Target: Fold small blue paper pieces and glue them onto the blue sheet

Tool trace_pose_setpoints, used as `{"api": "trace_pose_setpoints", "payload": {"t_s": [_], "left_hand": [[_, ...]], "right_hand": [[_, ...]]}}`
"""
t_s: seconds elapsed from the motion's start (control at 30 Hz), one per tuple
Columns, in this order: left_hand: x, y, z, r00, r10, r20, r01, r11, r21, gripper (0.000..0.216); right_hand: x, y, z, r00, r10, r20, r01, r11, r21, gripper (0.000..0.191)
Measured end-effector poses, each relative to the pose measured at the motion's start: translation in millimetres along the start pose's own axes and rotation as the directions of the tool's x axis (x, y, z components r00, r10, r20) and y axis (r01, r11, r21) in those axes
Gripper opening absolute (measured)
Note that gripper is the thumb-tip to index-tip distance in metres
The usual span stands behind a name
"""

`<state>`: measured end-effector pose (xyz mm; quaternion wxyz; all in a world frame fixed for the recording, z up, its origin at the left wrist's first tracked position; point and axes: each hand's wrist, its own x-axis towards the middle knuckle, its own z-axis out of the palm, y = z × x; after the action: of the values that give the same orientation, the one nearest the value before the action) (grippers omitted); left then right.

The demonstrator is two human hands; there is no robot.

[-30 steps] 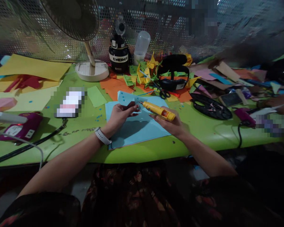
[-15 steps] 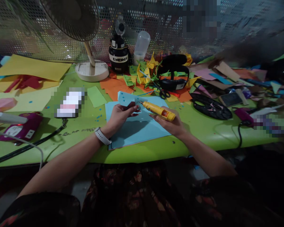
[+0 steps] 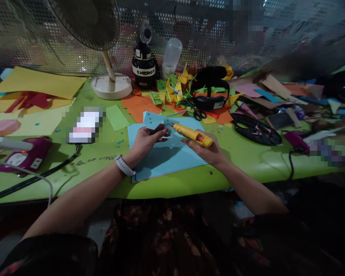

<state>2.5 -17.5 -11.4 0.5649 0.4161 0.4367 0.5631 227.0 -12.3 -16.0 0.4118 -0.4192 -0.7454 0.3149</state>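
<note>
My left hand [image 3: 145,143] is closed on a folded light-blue paper [image 3: 153,119] marked with darker blue dots, pinched between thumb and fingers. In my right hand [image 3: 208,149] is a yellow pen-shaped tool [image 3: 191,134] with a thin dark tip and an opening in its rear body. The tip points left and meets or nearly meets the paper's right part; actual contact is hard to tell. Beneath both hands lie larger blue sheets [image 3: 163,165] on the green table. The ends of several fingers are hidden behind the paper and the tool.
Behind the hands lie scissors [image 3: 199,114], orange paper [image 3: 136,104], folded yellow and green paper shapes [image 3: 175,90] and a black case [image 3: 209,90]. A fan [image 3: 112,86] and a black bottle [image 3: 144,71] stand farther back. To the left is a phone [image 3: 86,124] with a strap.
</note>
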Motion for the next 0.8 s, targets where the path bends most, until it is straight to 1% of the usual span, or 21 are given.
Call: {"api": "trace_pose_setpoints", "payload": {"t_s": [0.1,0.27,0.47,0.67,0.8], "left_hand": [[0.4,-0.6,-0.3,1.0,-0.001,0.006,0.001,1.0,-0.006,0.037],[0.5,-0.3,-0.4,1.0,0.003,0.015,-0.002,1.0,-0.008,0.038],[0.3,-0.2,0.2,1.0,0.014,0.006,-0.014,1.0,-0.019,0.035],[1.2,-1.4,0.3,1.0,0.017,-0.009,-0.016,1.0,0.018,0.037],[1.2,-1.5,0.5,1.0,0.022,-0.005,-0.022,1.0,0.008,0.036]], "right_hand": [[0.6,-2.1,-0.2,1.0,-0.02,0.004,0.02,1.0,-0.005,0.035],[1.6,-6.9,-0.8,1.0,-0.014,-0.012,0.013,0.995,-0.096,0.036],[0.9,-4.5,-1.1,0.998,-0.068,0.003,0.068,0.994,-0.091,0.034],[1.4,-5.7,-1.1,0.998,-0.057,-0.002,0.056,0.988,-0.147,0.039],[1.9,-7.5,-0.8,0.999,-0.051,0.001,0.051,0.983,-0.176,0.039]]}}
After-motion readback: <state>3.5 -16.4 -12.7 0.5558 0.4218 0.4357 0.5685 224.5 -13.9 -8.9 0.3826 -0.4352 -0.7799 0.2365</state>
